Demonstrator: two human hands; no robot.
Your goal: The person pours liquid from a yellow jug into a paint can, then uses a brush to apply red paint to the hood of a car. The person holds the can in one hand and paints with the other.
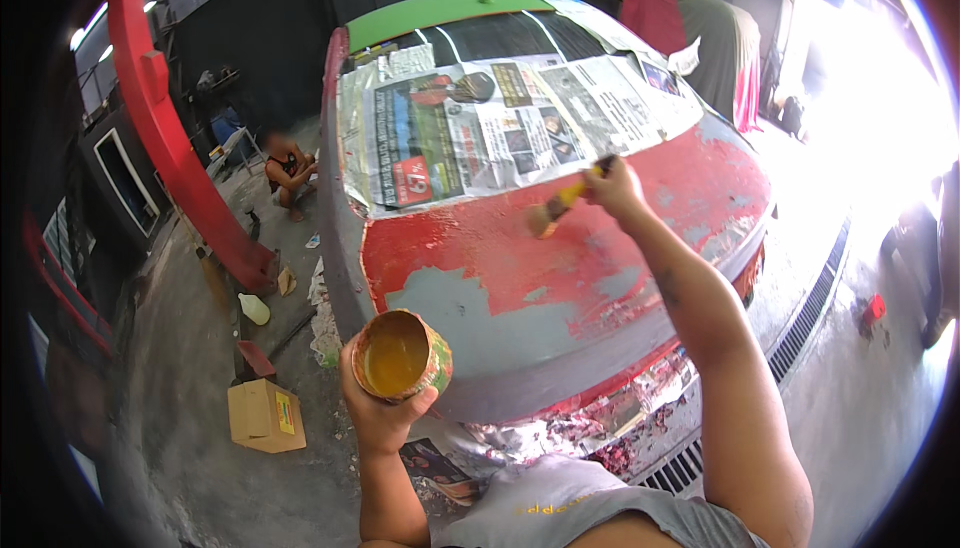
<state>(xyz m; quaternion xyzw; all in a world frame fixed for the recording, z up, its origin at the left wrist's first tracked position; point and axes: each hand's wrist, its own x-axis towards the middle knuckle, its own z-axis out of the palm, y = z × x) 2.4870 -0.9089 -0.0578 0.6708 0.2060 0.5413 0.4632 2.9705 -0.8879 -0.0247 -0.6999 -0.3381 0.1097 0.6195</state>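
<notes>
My left hand [380,410] is wrapped round a small can [440,360] with a stained outside, tilted so that the yellowish liquid [392,356] inside shows. In my right hand [615,188] is a paintbrush [565,199] with a yellow handle. Its bristles point down and left over the car lid [470,253], near the upper edge; whether they touch it I cannot tell. Red paint covers much of that lid, with bare grey patches along its lower and right parts. Newspaper sheets [480,133] mask the glass above it.
A red post [185,148] stands at the left, with a crouching person [288,173] beyond it. On the floor lie a cardboard box [265,416] and a pale jug [254,309]. A drain grate [815,288] runs along the right. Behind stands a covered vehicle [710,43].
</notes>
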